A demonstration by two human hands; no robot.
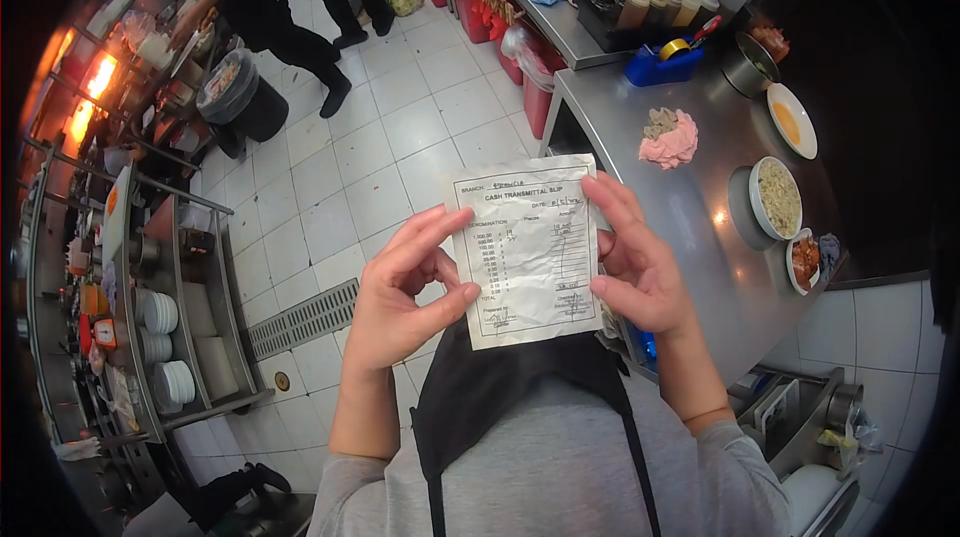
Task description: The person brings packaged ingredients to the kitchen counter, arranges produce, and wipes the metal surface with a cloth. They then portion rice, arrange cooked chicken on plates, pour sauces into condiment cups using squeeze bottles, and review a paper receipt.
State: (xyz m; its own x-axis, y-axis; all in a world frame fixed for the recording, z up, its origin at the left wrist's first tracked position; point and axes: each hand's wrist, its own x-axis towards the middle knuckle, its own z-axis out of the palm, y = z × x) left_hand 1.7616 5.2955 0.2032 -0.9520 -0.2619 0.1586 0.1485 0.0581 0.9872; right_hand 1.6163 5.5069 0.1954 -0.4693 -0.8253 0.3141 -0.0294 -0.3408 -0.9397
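Note:
A creased paper slip [527, 252], headed "CASH TRANSMITTAL SLIP", is held up in front of my chest with its printed side facing me. My left hand [405, 292] grips its left edge between thumb and fingers. On the right edge, the fingers and thumb of my right hand [635, 257] hold the paper too. Handwriting fills some of its lines. Below the slip is the black apron [510, 387] over a grey shirt.
A steel counter [660, 197] at right bears a pink cloth [668, 140], a tape dispenser [665, 64], a rice bowl [775, 199] and a pot. Stacked plates [160, 312] fill a left shelf. Co-workers [265, 12] stand near flames and a bin [243, 97].

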